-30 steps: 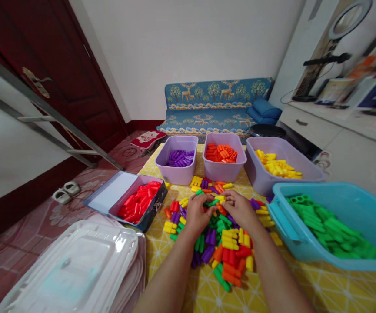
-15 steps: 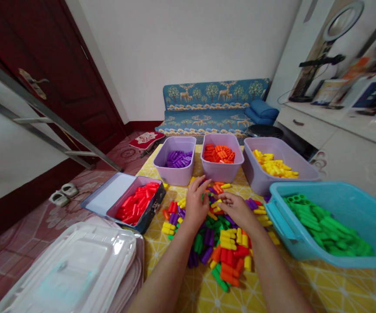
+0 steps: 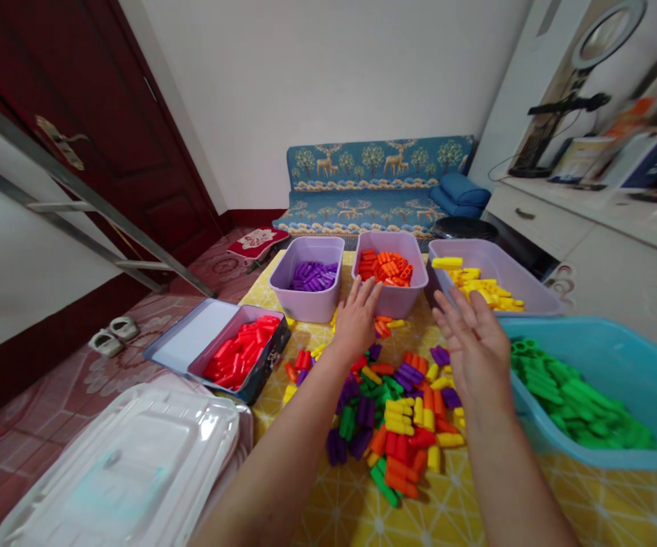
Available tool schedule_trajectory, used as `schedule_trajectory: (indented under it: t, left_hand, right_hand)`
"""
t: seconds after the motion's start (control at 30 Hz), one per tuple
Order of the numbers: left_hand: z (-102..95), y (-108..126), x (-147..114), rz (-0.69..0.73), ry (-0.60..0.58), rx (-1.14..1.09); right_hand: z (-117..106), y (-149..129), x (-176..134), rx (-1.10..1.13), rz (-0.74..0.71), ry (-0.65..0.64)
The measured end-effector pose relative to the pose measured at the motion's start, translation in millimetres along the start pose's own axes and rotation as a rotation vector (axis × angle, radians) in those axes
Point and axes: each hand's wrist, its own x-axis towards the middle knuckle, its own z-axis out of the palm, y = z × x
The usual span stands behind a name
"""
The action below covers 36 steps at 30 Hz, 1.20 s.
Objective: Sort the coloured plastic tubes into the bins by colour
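My right hand (image 3: pixel 476 349) is open, fingers stretched out, at the near side of the lilac bin (image 3: pixel 533 302) of yellow pieces (image 3: pixel 491 295). A single yellow plastic piece (image 3: pixel 446 263) shows just beyond its fingertips at that bin's left rim, apart from the hand; I cannot tell if it is in the air. My left hand (image 3: pixel 355 323) has its fingers extended in front of the lilac bin (image 3: pixel 388 302) of orange pieces (image 3: pixel 383 266). Nothing shows in it. Below both hands lies a mixed pile of coloured tube-like pieces (image 3: pixel 399 418).
Another lilac bin (image 3: pixel 305 304) holds purple pieces. A hinged tin (image 3: pixel 268 368) of red pieces stands left, near stacked white lids (image 3: pixel 128 463). The turquoise bin (image 3: pixel 590 452) at right holds green pieces. Yellow cloth (image 3: pixel 379 520) covers the table.
My right hand has moved right and up from the pile and opened. My left hand has lifted slightly forward. A yellow piece now appears at the yellow bin's left rim.
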Motion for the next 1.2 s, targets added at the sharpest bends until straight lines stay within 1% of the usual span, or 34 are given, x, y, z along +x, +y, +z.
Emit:
schedule_trajectory:
  t: [0.03,0.1,0.17,0.2,0.27,0.33,0.37,0.43,0.5,0.6,0.7,0.77,0.87,0.97,1.07,1.2]
  left_hand:
    - [-0.3,0.1,0.1,0.003,0.003,-0.007]
    - [-3.2,0.3,-0.3,0.019,-0.007,-0.025]
    - [-8.2,0.4,-5.2,0.026,-0.039,-0.049]
    - [-10.8,0.4,-10.5,0.007,-0.057,-0.061]
    - [-14.7,0.2,-27.3,-0.094,-0.092,-0.086]
    - [-15.5,-0.5,-49.4,-0.240,-0.145,-0.099]
    - [-14.8,-1.1,-60.5,-0.279,-0.176,-0.097]
    - [-11.9,-3.0,-78.7,-0.289,-0.198,-0.059]
    - [-8.2,-6.0,-88.5,-0.266,-0.192,-0.022]
    - [-3.2,-11.4,-90.0,-0.275,-0.168,-0.012]
    - [0.5,-14.9,-87.7,-0.268,-0.137,-0.030]
    - [2.3,-15.6,-88.0,-0.200,-0.137,-0.076]
    - [4.5,-16.0,-89.5,-0.108,-0.132,-0.192]
    - [6.0,-17.1,-89.7,-0.102,-0.092,-0.350]
    - [6.0,-17.0,-89.3,-0.161,-0.026,-0.475]
    - [3.9,-14.2,-89.5,-0.315,0.079,-0.599]
  right_hand:
    - [0.3,2.9,-0.6,-0.025,0.020,-0.025]
    - [-0.7,15.7,-3.2,-0.181,0.100,-0.096]
    - [-3.3,33.2,-6.3,-0.432,0.150,-0.197]
    - [-4.8,41.4,-7.8,-0.587,0.128,-0.242]
    - [-7.8,52.9,-10.8,-0.906,0.070,-0.371]
    - [-10.4,54.9,-13.5,-1.159,0.072,-0.514]
    - [-11.8,52.3,-14.5,-1.243,0.087,-0.573]
    - [-15.0,41.9,-15.4,-1.340,0.094,-0.645]
    - [-19.0,29.5,-14.5,-1.370,0.080,-0.700]
    - [-23.3,19.1,-13.0,-1.385,0.141,-0.802]
    - [-20.8,25.7,-15.0,-1.403,0.149,-0.844]
    - [-14.7,36.3,-18.5,-1.332,0.098,-0.852]
    - [-3.1,51.9,-24.6,-1.157,0.034,-0.821]
    - [4.9,60.7,-28.2,-0.990,0.036,-0.755]
    - [7.4,64.3,-29.1,-0.852,0.055,-0.727]
    - [11.3,65.0,-30.0,-0.803,0.087,-0.643]
